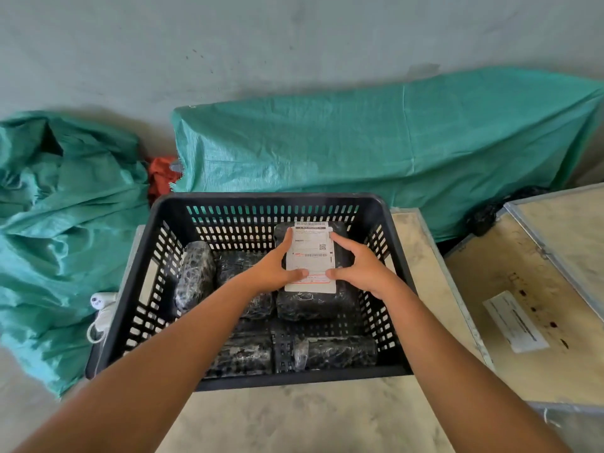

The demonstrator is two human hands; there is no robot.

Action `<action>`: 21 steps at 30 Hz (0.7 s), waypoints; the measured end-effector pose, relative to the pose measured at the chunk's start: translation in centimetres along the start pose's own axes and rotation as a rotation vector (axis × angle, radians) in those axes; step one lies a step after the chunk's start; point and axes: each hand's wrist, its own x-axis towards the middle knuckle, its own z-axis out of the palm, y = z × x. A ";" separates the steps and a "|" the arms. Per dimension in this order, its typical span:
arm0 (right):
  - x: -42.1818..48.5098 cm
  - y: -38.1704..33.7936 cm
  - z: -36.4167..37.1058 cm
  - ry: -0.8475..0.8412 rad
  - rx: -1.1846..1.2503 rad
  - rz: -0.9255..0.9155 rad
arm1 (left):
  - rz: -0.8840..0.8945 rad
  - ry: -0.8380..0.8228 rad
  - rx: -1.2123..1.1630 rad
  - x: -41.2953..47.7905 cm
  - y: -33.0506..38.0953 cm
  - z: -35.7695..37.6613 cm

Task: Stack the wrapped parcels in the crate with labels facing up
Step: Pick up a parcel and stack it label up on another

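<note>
A white shipping label [311, 256] lies face up on a black wrapped parcel [315, 302] in the crate [157, 223], showing barcodes and a QR code; its print, and that on the paper sheet [514, 322] nearby, is too small to read

Black-wrapped parcels [313, 289] in black crate [163, 223] — one label-up.

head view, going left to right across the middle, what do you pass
crumpled green tarp → white power strip → upright wrapped parcel → left hand → labelled parcel → right hand → crate's right wall → wooden box with a paper label
</note>
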 end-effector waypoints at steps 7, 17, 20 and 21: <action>4.4 2.7 1.9 -0.050 -0.160 0.125 | -0.017 0.133 0.147 2.4 -2.7 1.8; 6.4 4.9 3.3 -0.017 -0.235 0.092 | -0.095 0.119 0.255 4.4 -4.7 1.6; 6.3 5.4 3.2 -0.011 -0.215 0.073 | -0.124 0.119 0.294 4.6 -4.4 1.9; 6.2 5.6 3.2 -0.010 -0.205 0.070 | -0.128 0.119 0.292 4.5 -4.4 2.0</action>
